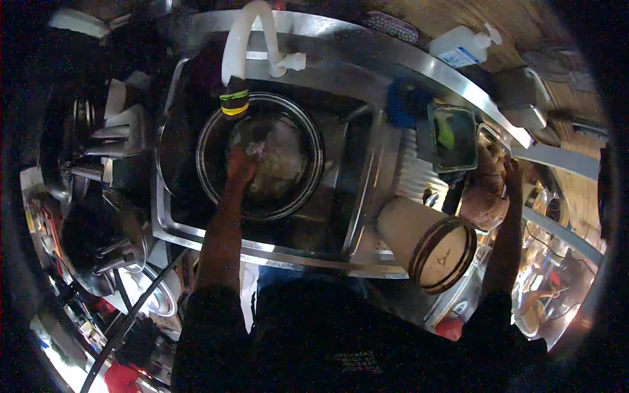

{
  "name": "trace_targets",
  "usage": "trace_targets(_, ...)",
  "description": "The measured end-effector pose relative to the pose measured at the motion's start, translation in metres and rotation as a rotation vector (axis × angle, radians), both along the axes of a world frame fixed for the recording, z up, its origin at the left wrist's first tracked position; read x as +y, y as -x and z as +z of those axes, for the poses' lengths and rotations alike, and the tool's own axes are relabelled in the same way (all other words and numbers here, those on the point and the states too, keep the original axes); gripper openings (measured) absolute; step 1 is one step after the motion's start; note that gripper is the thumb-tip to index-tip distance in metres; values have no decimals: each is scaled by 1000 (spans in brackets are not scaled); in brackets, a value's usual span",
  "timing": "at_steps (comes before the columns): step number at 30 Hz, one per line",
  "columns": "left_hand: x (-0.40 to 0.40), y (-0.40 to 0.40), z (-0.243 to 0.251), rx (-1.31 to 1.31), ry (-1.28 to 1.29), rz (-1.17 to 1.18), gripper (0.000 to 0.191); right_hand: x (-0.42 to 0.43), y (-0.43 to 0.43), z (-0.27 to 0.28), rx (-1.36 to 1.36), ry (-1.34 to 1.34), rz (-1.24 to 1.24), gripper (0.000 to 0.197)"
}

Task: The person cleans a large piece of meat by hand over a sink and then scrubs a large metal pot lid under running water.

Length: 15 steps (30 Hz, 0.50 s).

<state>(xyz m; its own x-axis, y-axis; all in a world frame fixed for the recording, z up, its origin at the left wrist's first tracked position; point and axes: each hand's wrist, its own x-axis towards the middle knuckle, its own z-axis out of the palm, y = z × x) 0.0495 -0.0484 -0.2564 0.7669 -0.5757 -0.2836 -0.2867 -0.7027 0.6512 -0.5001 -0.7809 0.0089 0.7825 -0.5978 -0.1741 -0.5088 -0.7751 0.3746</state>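
Note:
My left hand (244, 162) reaches into a large round metal pot (318, 162) in the sink (314, 240). At its fingers is a small pinkish thing, over a pale, blurred mass in the pot; whether the fingers grip it cannot be told. Over the pot hangs the white faucet hose (236, 54) with yellow and green bands at its end. To the far right, my right hand (512, 169) touches the edge of a tray holding round brownish pieces of food (484, 206); its fingers are partly hidden.
A tan lidded bucket (413, 231) leans at the sink's right. Behind it stands a clear container (453, 137) with something green inside. A white pump bottle (459, 46) is at the back right. Dark pots (98, 236) and metal pans stand on the left. Lower left shows something red.

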Motion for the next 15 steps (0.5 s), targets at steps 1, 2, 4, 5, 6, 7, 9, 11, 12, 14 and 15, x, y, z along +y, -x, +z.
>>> trace_targets(1, -8, 0, -6, -26, -7, -19, 38, 6, 5, 16, 11, 172, 250, 37)
trace_targets(2, -3, -3, -8, -66, -49, -27, 40, 32, -12, 17, -219, -57, 46, 37)
trace_targets(4, 15, -7, -10, -142, -130, -33, 42, 102, -53, 32, -461, -346, -161, 40)
trace_targets(5, 11, -4, -16, -167, -142, -44, 44, 132, -55, 56, -471, -371, -166, 43)
trace_targets(6, 2, 2, -21, -191, -139, -52, 45, 154, -48, 80, -464, -400, -233, 44)
trace_targets(7, -5, 5, -24, -218, -139, -53, 47, 178, -51, 98, -456, -412, -266, 45)
trace_targets(9, -10, 4, -25, -280, -148, -44, 50, 233, -71, 124, -763, -656, -512, 45)
trace_targets(11, -40, 8, -28, -293, -114, -92, 53, 277, -75, 168, -1073, -819, -754, 45)
trace_targets(12, -39, 2, -32, -296, -140, -121, 54, 289, -83, 179, -1070, -817, -738, 46)
trace_targets(14, -38, -11, -42, -292, -222, -219, 61, 293, -71, 192, -1084, -786, -706, 45)
trace_targets(15, -29, -20, -46, -296, -227, -218, 61, 309, -94, 198, -1089, -718, -702, 45)
